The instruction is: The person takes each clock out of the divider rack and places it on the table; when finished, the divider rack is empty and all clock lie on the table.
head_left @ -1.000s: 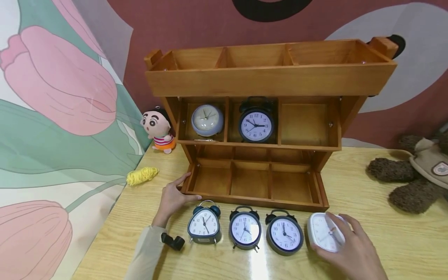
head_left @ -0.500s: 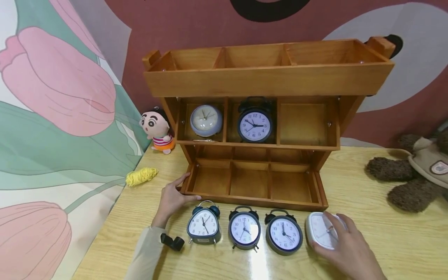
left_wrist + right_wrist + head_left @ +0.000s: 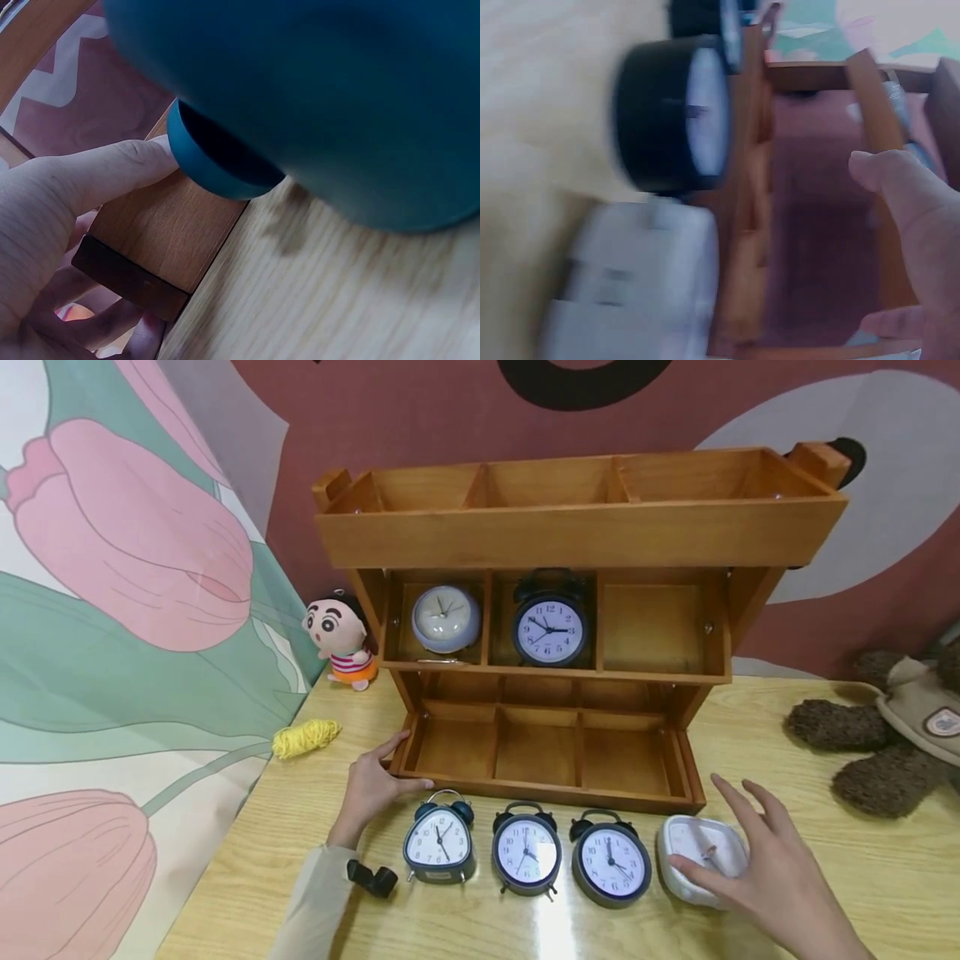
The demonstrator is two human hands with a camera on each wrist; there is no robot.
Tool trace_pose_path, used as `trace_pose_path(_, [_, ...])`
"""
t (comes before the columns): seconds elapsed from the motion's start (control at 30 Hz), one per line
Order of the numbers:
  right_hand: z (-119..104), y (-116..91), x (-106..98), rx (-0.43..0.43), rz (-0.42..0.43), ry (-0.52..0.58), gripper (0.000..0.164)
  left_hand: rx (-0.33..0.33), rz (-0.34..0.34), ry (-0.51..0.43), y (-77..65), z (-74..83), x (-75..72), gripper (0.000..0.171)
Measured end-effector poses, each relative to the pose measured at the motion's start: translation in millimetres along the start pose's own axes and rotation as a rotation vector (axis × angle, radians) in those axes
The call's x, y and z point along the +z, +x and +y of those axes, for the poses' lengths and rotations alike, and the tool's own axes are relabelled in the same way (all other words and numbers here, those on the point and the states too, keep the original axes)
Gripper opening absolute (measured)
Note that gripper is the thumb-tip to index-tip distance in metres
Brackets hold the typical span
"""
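Observation:
My left hand (image 3: 371,787) holds the lower left front corner of a tiered wooden shelf (image 3: 577,539). Its thumb lies on the front board and its fingers are round the side, as the left wrist view shows. Over a white square alarm clock (image 3: 681,843), at the right end of a row, hovers my right hand (image 3: 783,872), fingers spread and holding nothing. Left of that clock stand two round dark alarm clocks (image 3: 611,860) and a dark teal triangular one (image 3: 438,839). In the right wrist view the white clock (image 3: 630,277) is blurred and apart from the hand.
The middle tier bears a pale blue round clock (image 3: 444,617) and a black twin-bell clock (image 3: 549,631). A plush doll (image 3: 341,639) and yellow yarn (image 3: 305,739) lie left of the shelf. A brown teddy bear (image 3: 873,752) lies at the right.
My right hand has let go of the white clock and lifted, its fingers spreading apart. The white clock now sits tilted further back. My left hand has stayed at the shelf corner.

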State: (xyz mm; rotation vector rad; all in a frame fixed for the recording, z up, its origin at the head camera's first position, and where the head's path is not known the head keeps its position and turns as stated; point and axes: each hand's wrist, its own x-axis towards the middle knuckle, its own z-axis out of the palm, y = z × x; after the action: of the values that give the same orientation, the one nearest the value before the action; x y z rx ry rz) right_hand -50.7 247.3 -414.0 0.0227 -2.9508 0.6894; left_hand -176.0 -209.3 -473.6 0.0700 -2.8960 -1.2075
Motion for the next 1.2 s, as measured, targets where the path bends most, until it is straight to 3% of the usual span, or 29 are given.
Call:
trace_pose_path(0.07, [-10, 5, -11, -0.106, 0.107, 0.042, 0.112, 0.001, 0.0, -0.003, 0.3, 0.1, -0.2, 0.091])
trace_pose_path(0.2, [-27, 21, -29, -0.415, 0.289, 0.138, 0.097, 0.0, -0.004, -0.01, 0.4, -0.2, -0.1, 0.091])
trace_pose_path(0.3, [-38, 38, -41, -0.586, 0.347, 0.171, 0.09, 0.002, -0.007, -0.013, 0.5, -0.3, 0.4, 0.091])
trace_pose_path(0.4, [-51, 56, -52, -0.668, 0.371, 0.177, 0.09, 0.003, -0.009, -0.016, 0.5, 0.1, 0.5, 0.091])
trace_pose_path(0.57, [-72, 84, -66, -0.693, 0.372, 0.153, 0.09, 0.0, -0.01, -0.018, -0.1, 0.6, -0.1, 0.091])
trace_pose_path(0.77, [-109, 106, -67, -0.711, 0.403, 0.154, 0.09, -0.001, -0.009, -0.01, 0.1, 0.9, -1.5, 0.092])
trace_pose_path(0.97, [-144, 128, -54, -0.65, 0.402, 0.164, 0.099, 0.003, -0.001, -0.013, 0.9, -0.6, -1.8, 0.092])
trace_pose_path(1.2, [-165, 153, -31, -0.578, 0.402, 0.171, 0.094, 0.015, 0.01, 0.001, 0.2, -2.4, 1.3, 0.091])
